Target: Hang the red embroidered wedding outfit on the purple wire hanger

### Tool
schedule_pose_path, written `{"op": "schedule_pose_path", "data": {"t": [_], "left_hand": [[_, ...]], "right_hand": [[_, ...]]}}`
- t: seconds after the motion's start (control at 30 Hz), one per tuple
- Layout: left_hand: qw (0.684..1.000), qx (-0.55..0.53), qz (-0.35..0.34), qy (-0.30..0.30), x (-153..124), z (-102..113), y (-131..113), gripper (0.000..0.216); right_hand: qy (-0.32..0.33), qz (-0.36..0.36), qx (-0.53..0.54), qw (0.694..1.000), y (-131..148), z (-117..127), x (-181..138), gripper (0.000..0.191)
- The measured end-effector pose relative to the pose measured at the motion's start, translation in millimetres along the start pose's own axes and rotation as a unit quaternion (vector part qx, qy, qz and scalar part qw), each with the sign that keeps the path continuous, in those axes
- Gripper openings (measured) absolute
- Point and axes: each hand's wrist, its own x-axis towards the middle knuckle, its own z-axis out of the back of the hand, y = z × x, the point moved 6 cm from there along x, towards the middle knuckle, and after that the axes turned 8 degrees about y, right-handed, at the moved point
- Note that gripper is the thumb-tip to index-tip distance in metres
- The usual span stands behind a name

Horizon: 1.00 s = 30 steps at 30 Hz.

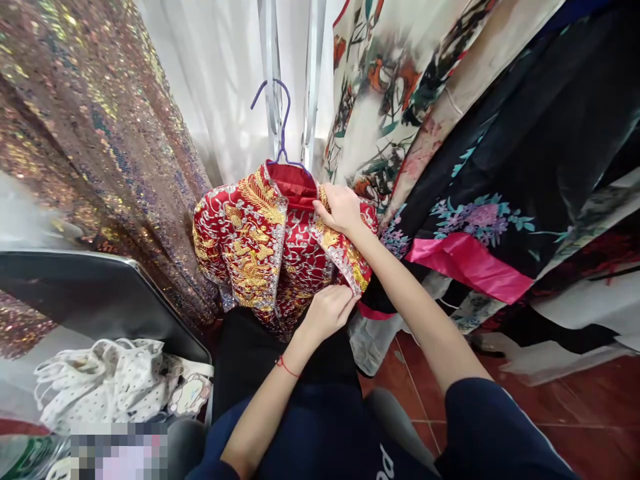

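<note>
Red jacket (260,247): thick with gold and silver embroidery, hung on a purple hanger (283,127), middle of the view, between the sequin fabric (100,133) and the black floral robe (500,173).
Right hand (340,208): up at the collar, fingers closed on the front panel's upper edge.
Left hand (326,311): lower down, fingers curled tight round the same panel's bottom corner; red string (286,365) at the wrist.
Behind: white curtain (220,80), hanger hook in front of it.
Far right: pink band (465,263) across the black robe, above the red tile floor (575,413).
Lower left: white dotted cloth (110,380), bunched up beside a dark panel (100,293).
</note>
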Motion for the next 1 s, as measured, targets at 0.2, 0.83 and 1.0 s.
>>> {"op": "schedule_pose_path", "data": {"t": [0.2, 0.83, 1.0], "left_hand": [[0.996, -0.029, 0.076, -0.022, 5, -3, -18, 0.037], [0.992, 0.041, 0.044, 0.111, 13, -106, 70, 0.028], [0.989, 0.028, -0.068, 0.128, -27, -110, -5, 0.022]], "right_hand": [[0.024, 0.006, 0.021, 0.999, -2, -4, 6, 0.057], [-0.029, -0.078, 0.013, 0.996, 12, -14, 2, 0.056], [-0.011, -0.073, 0.022, 0.997, 10, -18, 5, 0.062]]}}
